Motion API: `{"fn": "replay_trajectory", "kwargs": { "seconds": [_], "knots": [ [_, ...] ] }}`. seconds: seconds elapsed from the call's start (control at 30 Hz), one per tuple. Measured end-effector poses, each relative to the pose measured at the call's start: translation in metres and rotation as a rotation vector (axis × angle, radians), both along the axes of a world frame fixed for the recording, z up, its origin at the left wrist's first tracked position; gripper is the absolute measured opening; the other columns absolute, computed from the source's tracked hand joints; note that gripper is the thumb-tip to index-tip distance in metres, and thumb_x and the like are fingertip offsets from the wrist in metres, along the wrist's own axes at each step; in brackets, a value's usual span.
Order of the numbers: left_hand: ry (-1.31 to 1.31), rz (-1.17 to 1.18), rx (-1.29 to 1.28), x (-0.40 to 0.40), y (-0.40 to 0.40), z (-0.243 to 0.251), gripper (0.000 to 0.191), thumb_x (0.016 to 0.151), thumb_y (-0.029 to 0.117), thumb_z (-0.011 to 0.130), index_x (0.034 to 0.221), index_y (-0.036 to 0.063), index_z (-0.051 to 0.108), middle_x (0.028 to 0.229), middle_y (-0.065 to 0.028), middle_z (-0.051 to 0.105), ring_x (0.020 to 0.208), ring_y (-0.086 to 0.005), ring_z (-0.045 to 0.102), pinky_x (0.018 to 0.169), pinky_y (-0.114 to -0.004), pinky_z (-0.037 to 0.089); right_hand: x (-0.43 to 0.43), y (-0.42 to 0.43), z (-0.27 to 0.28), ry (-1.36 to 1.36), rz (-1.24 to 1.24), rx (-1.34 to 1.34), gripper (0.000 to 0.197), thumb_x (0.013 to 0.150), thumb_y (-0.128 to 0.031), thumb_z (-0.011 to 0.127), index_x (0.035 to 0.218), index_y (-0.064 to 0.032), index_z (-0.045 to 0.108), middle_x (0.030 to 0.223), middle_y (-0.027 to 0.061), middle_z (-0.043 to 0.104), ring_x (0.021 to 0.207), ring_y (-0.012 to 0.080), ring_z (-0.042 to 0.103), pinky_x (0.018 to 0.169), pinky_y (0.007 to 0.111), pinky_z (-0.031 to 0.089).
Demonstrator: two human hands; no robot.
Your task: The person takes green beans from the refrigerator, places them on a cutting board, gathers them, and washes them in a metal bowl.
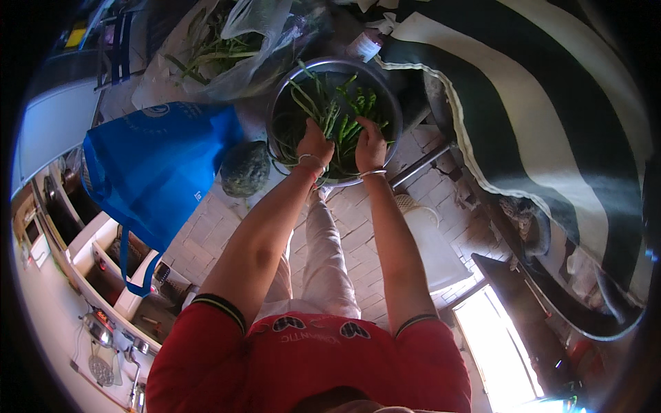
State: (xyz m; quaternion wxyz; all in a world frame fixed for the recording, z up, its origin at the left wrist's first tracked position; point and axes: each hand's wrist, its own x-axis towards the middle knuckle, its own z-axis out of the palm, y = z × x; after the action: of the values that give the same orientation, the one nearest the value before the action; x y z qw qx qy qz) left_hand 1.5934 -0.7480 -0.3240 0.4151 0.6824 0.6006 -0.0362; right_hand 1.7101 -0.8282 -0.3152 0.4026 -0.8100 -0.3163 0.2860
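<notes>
A round metal basin with dark insides lies before me, holding green vegetables. My left hand, with a bracelet and a red band at the wrist, is closed around a bunch of long green beans; their ends stick up past the fingers. More long strands curl at the basin's left side. On the right, my right hand, wearing a bangle, is bent among short green bean pieces. Its fingertips touch them, but whether it grips any is hidden. The two hands are slightly apart.
A blue cloth bag and a dark green melon sit left of the basin. Beyond is a clear plastic bag with green stalks. Striped fabric spreads at right, near a metal bar and a pale bin.
</notes>
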Motion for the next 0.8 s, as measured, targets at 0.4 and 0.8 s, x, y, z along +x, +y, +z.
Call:
{"fn": "replay_trajectory", "kwargs": {
  "seconds": [0.4, 0.8],
  "knots": [
    [0.016, -0.308, 0.204, -0.001, 0.015, -0.076, 0.04, 0.083, 0.019, 0.061, 0.115, 0.0011, 0.047, 0.1, -0.0215, 0.065, 0.085, -0.0412, 0.064, 0.071, -0.048, 0.053, -0.011, 0.046, -0.042, 0.273, -0.027, -0.452, 0.068, 0.077, -0.049, 0.065, 0.12, 0.0029, 0.053, 0.119, 0.0284, 0.058, 0.108, 0.0457, 0.056, 0.09, 0.047, 0.047],
    [-0.155, -0.301, 0.072, -0.033, -0.007, 0.003, 0.05, 0.081, 0.014, 0.061, 0.124, 0.0055, 0.038, 0.09, -0.0248, 0.064, 0.081, -0.0462, 0.061, 0.069, -0.051, 0.051, -0.009, 0.103, -0.033, 0.49, -0.085, -0.537, 0.05, 0.071, -0.024, 0.072, 0.107, 0.0103, 0.062, 0.1, 0.0258, 0.067, 0.088, 0.0362, 0.067, 0.081, 0.039, 0.054]
  ]
}}
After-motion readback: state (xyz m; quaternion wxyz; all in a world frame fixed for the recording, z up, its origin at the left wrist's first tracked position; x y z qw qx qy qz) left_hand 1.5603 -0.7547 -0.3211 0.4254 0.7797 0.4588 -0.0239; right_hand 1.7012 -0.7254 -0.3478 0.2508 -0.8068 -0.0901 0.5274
